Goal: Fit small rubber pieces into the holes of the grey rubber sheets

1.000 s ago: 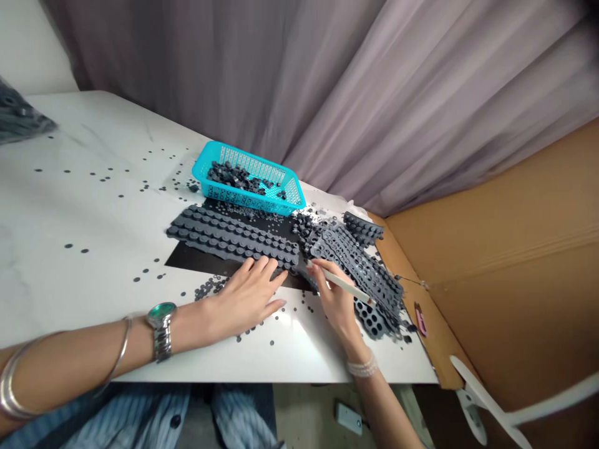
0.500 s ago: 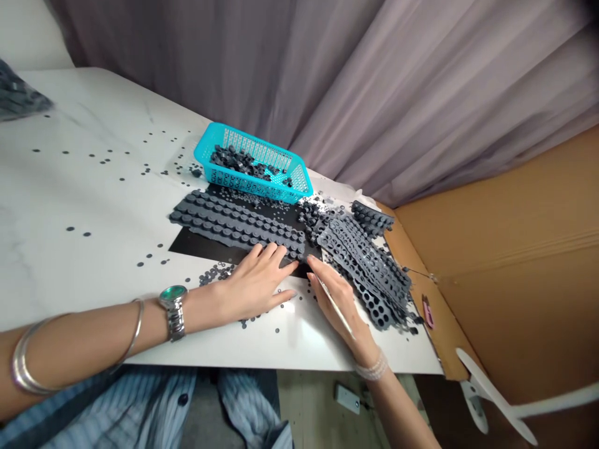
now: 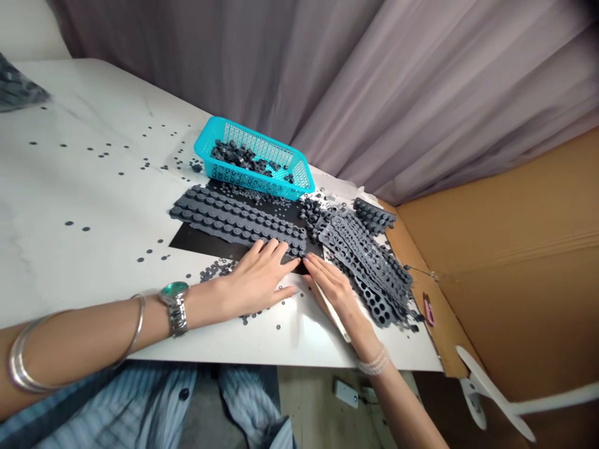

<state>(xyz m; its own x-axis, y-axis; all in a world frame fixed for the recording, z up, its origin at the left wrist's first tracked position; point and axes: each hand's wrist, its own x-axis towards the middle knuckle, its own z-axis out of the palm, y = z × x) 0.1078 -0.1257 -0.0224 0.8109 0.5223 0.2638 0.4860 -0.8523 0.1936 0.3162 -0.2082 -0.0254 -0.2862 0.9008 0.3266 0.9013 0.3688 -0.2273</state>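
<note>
My left hand (image 3: pixel 255 280) lies flat, fingers stretched out, its tips on the near end of a long grey rubber strip of round buttons (image 3: pixel 234 221). That strip rests on a black sheet (image 3: pixel 201 244) on the white table (image 3: pixel 70 181). My right hand (image 3: pixel 334 290) is just right of it, fingers extended along a thin white stick (image 3: pixel 333 310) that it holds against the palm; its fingertips touch the strip's near end. A pile of punched-out grey strips (image 3: pixel 369 265) lies just right of the right hand.
A turquoise basket (image 3: pixel 255 159) of loose grey buttons stands behind the strip. Small dark buttons are scattered over the table. A cardboard wall (image 3: pixel 505 249) stands at the right, a curtain (image 3: pixel 327 75) behind. A pink item (image 3: pixel 428 310) lies on the cardboard ledge.
My right hand has laid the white stick down flat along the palm and slid its fingertips left to the strip's end. The left hand has barely shifted.
</note>
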